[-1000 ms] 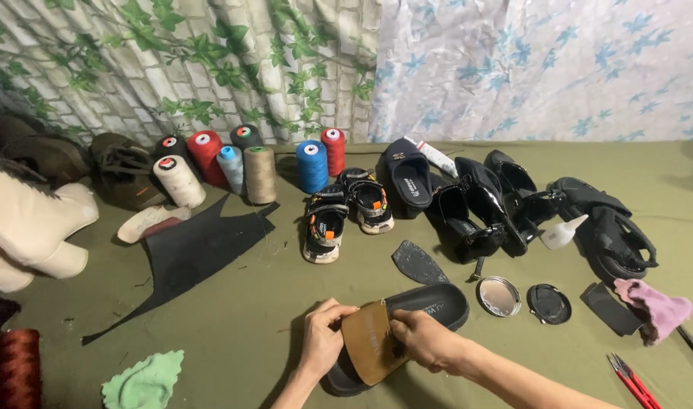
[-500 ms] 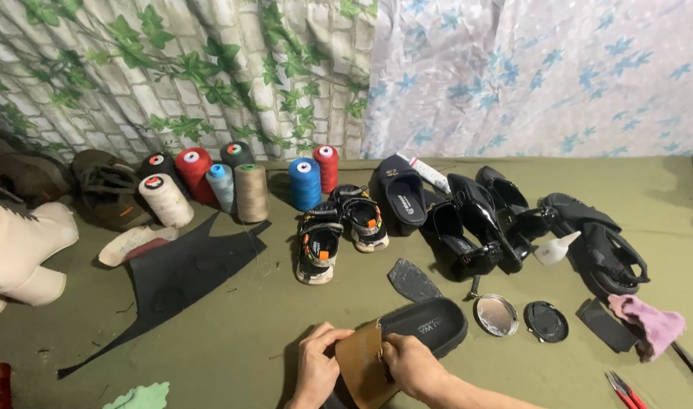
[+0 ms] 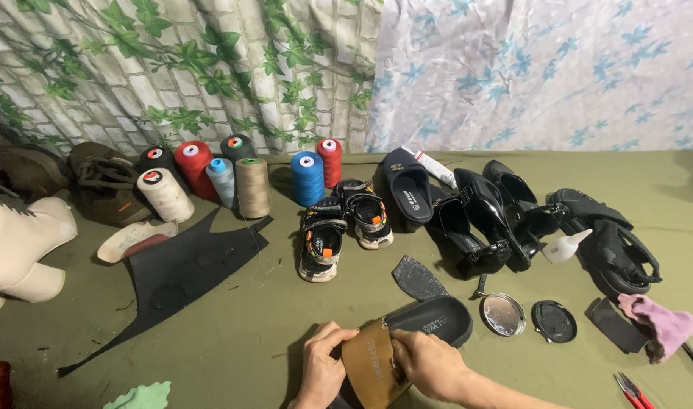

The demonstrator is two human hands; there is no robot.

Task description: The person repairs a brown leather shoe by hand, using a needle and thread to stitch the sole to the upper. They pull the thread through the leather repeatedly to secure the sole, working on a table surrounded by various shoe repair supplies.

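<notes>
At the far left a cream boot (image 3: 17, 250) lies on the green worktop (image 3: 233, 333), with a brown shoe (image 3: 104, 182) behind it. Next comes a row of thread spools: cream (image 3: 165, 195), red (image 3: 193, 167), pale blue (image 3: 221, 182), tan (image 3: 252, 187), blue (image 3: 308, 179) and a smaller red one (image 3: 330, 161). A black rubber sheet (image 3: 184, 276) lies in front of them, its long tail pointing toward the near left.

A pair of small sandals (image 3: 339, 231) stands at centre, toes toward the camera.

At the bottom centre the left hand (image 3: 322, 367) and the right hand (image 3: 430, 365) both grip a brown insole (image 3: 371, 367). Its long axis runs from upper right down toward the near edge, slightly tilted. The left fingers (image 3: 333, 337) curl over its upper left edge, pinching it against the thumb; the right fingers (image 3: 408, 350) press together on its right edge. The insole sits over a black slide sandal (image 3: 437, 320), which points up and to the right.

A black sole piece (image 3: 416, 278) lies just behind. Farther right is a round open tin (image 3: 502, 314), showing only a shiny bottom, with its black lid (image 3: 553, 321) beside it. Black shoes (image 3: 475, 220) cluster behind, near a white glue bottle (image 3: 566, 246) lying on its side. A pink cloth (image 3: 661, 322) and red snips (image 3: 633, 390) lie at the right.
</notes>
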